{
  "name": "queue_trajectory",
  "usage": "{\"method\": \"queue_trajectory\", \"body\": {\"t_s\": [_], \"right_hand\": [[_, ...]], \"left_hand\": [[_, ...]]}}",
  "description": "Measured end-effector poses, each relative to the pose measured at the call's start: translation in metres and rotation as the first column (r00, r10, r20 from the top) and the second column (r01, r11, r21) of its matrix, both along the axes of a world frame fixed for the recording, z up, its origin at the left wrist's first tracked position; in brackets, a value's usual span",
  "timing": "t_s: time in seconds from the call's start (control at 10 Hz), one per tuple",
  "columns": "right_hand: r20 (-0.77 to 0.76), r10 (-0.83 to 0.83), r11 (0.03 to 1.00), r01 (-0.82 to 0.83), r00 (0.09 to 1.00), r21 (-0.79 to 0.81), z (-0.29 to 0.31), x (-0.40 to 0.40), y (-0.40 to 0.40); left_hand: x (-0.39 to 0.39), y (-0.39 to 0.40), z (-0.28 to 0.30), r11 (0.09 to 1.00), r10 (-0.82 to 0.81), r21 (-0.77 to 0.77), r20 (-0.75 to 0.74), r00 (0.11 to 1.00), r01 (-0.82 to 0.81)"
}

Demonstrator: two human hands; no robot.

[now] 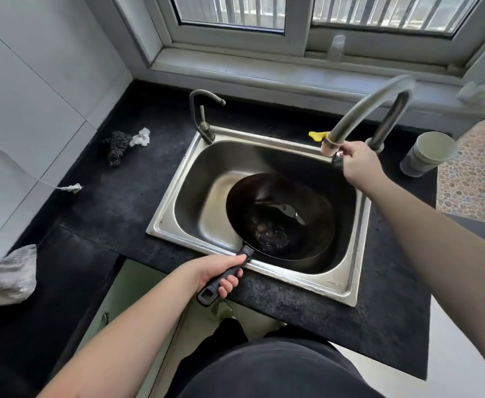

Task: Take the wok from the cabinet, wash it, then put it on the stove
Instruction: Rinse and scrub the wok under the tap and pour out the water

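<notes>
Black worktop (pixel 278 294) surrounds a steel sink (pixel 178 225); the wok (pixel 281 216) sits in its basin, bubbly water at the bottom; left hand (pixel 221 271) grips the wok handle (pixel 224 280); right hand (pixel 356 162) grasps the tall faucet (pixel 373 107) near its spout.

— Where is the light coming from?
— Daylight is pouring through the window (pixel 316 12), glaring on the sink (pixel 195 179) rim; the worktop (pixel 97 214) is staying dim.
— Any blur?
— The tall faucet (pixel 379 101) is smearing at its top, and straight edges are bowing toward the corners.
</notes>
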State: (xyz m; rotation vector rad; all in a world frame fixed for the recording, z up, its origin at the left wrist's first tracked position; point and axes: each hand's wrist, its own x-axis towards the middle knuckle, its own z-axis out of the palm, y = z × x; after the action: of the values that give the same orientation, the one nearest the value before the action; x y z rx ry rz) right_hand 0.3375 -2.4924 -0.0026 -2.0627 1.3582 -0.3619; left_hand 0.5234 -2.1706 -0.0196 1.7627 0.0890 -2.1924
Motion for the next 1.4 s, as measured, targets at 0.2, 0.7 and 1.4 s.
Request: {"method": "queue_trajectory", "body": {"t_s": [0.2, 0.7, 1.4], "right_hand": [[-0.122, 0.031, 0.998, -0.038, 0.992, -0.050, 0.001, 0.007, 0.007], [0.267, -0.222, 0.904, 0.095, 0.938, 0.417, -0.002, -0.002, 0.028], [0.377, -0.354, 0.697, -0.027, 0.856, 0.717, -0.022, -0.069, 0.225]], "left_hand": [[0.000, -0.001, 0.000, 1.000, -0.002, -0.006, -0.005, 1.000, 0.002], [0.001, 0.000, -0.003, 1.000, -0.004, -0.015, -0.015, 1.000, 0.004], [-0.002, 0.001, 0.000, 0.999, 0.011, -0.037, -0.007, 1.000, -0.011]]}}
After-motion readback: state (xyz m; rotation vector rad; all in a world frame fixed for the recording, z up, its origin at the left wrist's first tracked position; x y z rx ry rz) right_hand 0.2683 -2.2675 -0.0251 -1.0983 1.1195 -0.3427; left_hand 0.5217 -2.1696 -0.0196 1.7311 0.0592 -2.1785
